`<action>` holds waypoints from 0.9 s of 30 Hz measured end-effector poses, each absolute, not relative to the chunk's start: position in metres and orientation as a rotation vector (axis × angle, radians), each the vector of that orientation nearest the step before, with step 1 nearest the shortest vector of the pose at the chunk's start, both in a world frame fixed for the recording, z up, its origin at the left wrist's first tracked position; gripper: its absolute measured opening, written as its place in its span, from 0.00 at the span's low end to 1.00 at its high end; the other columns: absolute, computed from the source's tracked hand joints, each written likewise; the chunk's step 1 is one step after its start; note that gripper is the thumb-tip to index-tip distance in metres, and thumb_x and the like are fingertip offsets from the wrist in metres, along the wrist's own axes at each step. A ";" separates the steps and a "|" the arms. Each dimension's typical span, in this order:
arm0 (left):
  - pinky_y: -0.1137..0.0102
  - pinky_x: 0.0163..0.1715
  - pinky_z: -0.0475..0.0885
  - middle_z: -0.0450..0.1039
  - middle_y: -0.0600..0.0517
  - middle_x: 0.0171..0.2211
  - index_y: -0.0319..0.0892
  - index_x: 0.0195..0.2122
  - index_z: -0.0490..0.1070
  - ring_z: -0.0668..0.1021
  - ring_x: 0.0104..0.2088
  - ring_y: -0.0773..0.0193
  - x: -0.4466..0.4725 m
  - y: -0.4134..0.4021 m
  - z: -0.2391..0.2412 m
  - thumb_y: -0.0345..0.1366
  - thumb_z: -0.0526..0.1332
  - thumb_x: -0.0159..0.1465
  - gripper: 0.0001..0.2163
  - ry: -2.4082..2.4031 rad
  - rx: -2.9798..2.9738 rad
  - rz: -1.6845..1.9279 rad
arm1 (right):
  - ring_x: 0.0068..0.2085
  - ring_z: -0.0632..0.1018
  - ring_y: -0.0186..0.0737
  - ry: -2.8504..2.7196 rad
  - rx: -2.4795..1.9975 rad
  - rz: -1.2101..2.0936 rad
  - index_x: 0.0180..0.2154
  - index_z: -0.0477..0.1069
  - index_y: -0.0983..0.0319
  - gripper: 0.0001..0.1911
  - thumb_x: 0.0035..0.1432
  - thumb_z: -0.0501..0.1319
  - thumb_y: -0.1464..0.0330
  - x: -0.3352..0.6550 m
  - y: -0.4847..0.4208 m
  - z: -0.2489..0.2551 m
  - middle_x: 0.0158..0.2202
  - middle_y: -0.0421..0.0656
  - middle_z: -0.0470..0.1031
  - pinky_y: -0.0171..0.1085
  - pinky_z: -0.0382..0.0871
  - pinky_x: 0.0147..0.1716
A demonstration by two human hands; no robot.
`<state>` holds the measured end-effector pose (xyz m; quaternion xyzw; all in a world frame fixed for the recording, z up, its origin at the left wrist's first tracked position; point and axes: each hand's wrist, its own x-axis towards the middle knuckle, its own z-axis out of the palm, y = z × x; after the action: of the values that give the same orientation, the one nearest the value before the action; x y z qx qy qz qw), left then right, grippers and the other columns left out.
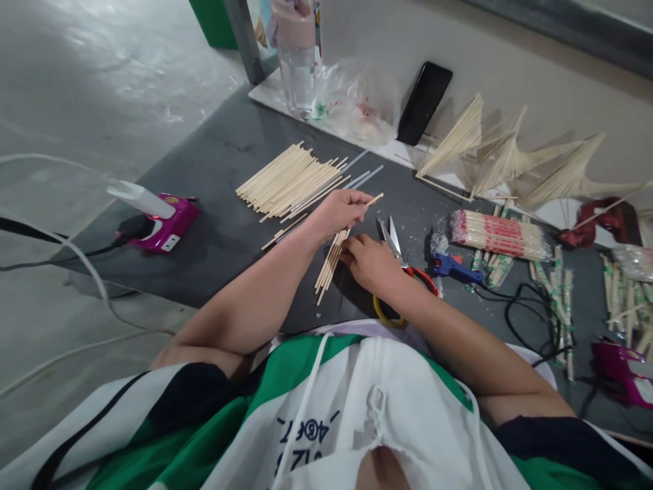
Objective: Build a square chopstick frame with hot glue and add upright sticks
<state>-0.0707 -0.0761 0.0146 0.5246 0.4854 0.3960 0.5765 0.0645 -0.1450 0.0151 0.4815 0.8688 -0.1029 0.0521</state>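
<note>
My left hand (347, 209) is closed, with a thin wooden stick (376, 199) poking out past its fingertips. Below it, a small row of wooden sticks (330, 269) lies slanted on the dark table. My right hand (375, 265) bends over the right side of that row, thumb and fingers closed at the sticks; its fingertips are partly hidden. Scissors (394, 238) with open blades lie just beyond the right wrist, and a red handle and a yellow loop show around it. A larger spread of wooden sticks (290, 178) lies beyond my left forearm, with translucent glue sticks (361, 179) at its right.
Right of the scissors are a blue glue gun (459, 268) with a black cord and wrapped stick bundles (497, 233). A fan-like stick structure (510, 160), phone (426, 102) and bottle (296, 64) line the back. A magenta power socket (171, 221) sits left.
</note>
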 end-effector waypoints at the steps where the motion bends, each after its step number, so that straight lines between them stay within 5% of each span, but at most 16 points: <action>1: 0.76 0.18 0.55 0.67 0.59 0.21 0.36 0.45 0.79 0.62 0.16 0.78 -0.071 -0.075 0.014 0.22 0.58 0.67 0.11 1.141 1.215 0.933 | 0.51 0.78 0.53 2.646 1.460 -0.307 0.58 0.70 0.60 0.19 0.74 0.50 0.61 0.063 -0.146 0.015 0.53 0.51 0.76 0.48 0.68 0.48; 12: 0.76 0.17 0.53 0.67 0.59 0.21 0.37 0.45 0.77 0.63 0.15 0.78 -0.078 -0.069 0.008 0.23 0.59 0.65 0.11 1.145 1.182 0.963 | 0.49 0.79 0.55 2.735 1.369 -0.324 0.61 0.69 0.56 0.22 0.73 0.46 0.67 0.057 -0.148 0.011 0.52 0.52 0.75 0.51 0.69 0.45; 19: 0.76 0.17 0.53 0.67 0.59 0.22 0.37 0.48 0.77 0.62 0.15 0.79 -0.078 -0.068 0.008 0.23 0.57 0.66 0.12 1.201 1.194 0.929 | 0.50 0.79 0.54 2.703 1.418 -0.325 0.55 0.73 0.59 0.19 0.73 0.50 0.60 0.052 -0.148 0.007 0.52 0.51 0.76 0.50 0.69 0.48; 27: 0.76 0.17 0.53 0.68 0.59 0.21 0.36 0.47 0.78 0.63 0.15 0.79 -0.076 -0.067 0.004 0.21 0.58 0.67 0.12 1.189 1.182 0.930 | 0.49 0.79 0.55 2.624 1.560 -0.433 0.55 0.69 0.63 0.18 0.66 0.51 0.72 0.056 -0.147 0.010 0.50 0.55 0.76 0.49 0.70 0.49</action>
<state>-0.0758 -0.0672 0.0044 0.5045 0.5074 0.3971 0.5747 0.0559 -0.1468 0.0100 0.5057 0.8507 -0.1405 0.0294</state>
